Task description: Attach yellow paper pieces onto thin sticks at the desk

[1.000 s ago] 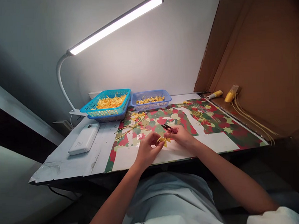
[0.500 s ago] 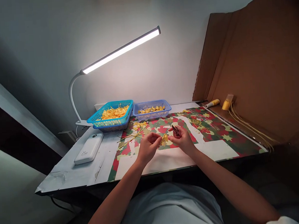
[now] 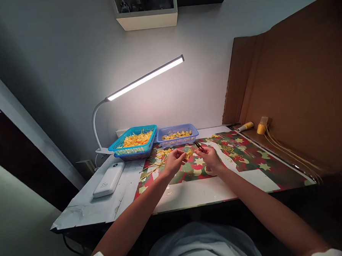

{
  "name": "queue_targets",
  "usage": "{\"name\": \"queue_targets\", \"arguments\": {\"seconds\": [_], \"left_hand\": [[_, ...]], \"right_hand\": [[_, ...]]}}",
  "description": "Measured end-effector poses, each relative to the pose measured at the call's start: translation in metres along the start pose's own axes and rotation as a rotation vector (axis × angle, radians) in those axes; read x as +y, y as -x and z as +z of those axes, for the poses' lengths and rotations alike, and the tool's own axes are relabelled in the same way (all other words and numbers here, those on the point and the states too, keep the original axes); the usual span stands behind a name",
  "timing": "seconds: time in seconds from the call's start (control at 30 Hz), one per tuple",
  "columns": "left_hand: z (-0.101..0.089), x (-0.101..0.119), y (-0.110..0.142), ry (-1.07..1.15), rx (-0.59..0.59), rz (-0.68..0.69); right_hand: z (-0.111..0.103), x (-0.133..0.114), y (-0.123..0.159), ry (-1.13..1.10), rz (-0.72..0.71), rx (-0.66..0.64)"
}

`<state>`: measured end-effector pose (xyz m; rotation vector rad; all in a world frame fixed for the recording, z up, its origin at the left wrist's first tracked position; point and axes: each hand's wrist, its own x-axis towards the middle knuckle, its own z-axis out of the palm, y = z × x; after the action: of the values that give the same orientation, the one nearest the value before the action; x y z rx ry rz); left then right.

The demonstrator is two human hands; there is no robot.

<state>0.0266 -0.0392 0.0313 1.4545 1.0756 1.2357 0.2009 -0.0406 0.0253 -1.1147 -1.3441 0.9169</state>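
My left hand [image 3: 174, 160] pinches a yellow ribbon bow [image 3: 189, 153] between thumb and fingertips, above the patterned sheet. Just to the right, my right hand [image 3: 211, 158] is closed around a small dark two-armed tool [image 3: 200, 146] that looks like pliers, its arms pointing up and left. A small gap separates the right fingertips from the bow. Behind my left hand lie more yellow bows [image 3: 163, 153] and several thin yellow-green strands [image 3: 152, 167]. Fingers partly hide the bow and the tool.
At the back stand a teal basket [image 3: 111, 147] of yellow ribbon pieces and a purple basket [image 3: 166, 143] of small yellow pieces. A lit lamp [image 3: 145, 79] hangs over them. A white power bank [image 3: 109, 180] lies left; a cardboard panel [image 3: 286, 87] borders the right, near a glue-like bottle [image 3: 245, 126].
The view has tilted upward, so the table sits lower. My right hand has drawn slightly away from the bow, and the dark tool has turned. My left hand keeps the bow.
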Motion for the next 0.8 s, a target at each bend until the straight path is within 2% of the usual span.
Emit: {"name": "queue_targets", "arguments": {"seconds": [0.1,0.23,0.3,0.37,0.4,0.5,0.57,0.67,0.7,0.73,0.8], "left_hand": [[-0.001,0.000,-0.036,-0.140,0.033,-0.053],[0.000,0.018,-0.100,-0.429,0.214,0.110],[-0.002,0.028,-0.123,-0.497,0.271,0.133],[-0.010,0.034,-0.132,-0.516,0.294,0.133],[-0.016,0.035,-0.130,-0.533,0.300,0.150],[-0.043,0.032,-0.108,-0.700,0.257,0.340],[-0.064,0.028,-0.087,-0.768,0.098,0.354],[-0.092,0.021,-0.062,-0.850,-0.230,0.247],[-0.098,0.018,-0.057,-0.863,-0.278,0.212],[-0.103,0.015,-0.052,-0.859,-0.270,0.198],[-0.108,0.007,-0.047,-0.831,-0.162,0.225]], "right_hand": [[-0.021,0.016,-0.019,0.130,-0.025,-0.059],[-0.053,0.032,-0.034,0.738,-0.025,0.070],[-0.063,0.036,-0.033,0.957,0.024,0.061],[-0.067,0.038,-0.031,1.087,0.075,0.016],[-0.067,0.038,-0.030,1.133,0.088,0.001],[-0.064,0.040,-0.029,1.225,0.074,0.013],[-0.061,0.042,-0.028,1.247,0.050,0.033],[-0.059,0.042,-0.027,1.258,0.035,0.048],[-0.057,0.041,-0.026,1.259,0.019,0.056],[-0.055,0.039,-0.025,1.256,-0.013,0.065],[-0.046,0.033,-0.024,1.215,-0.114,0.064]]}}
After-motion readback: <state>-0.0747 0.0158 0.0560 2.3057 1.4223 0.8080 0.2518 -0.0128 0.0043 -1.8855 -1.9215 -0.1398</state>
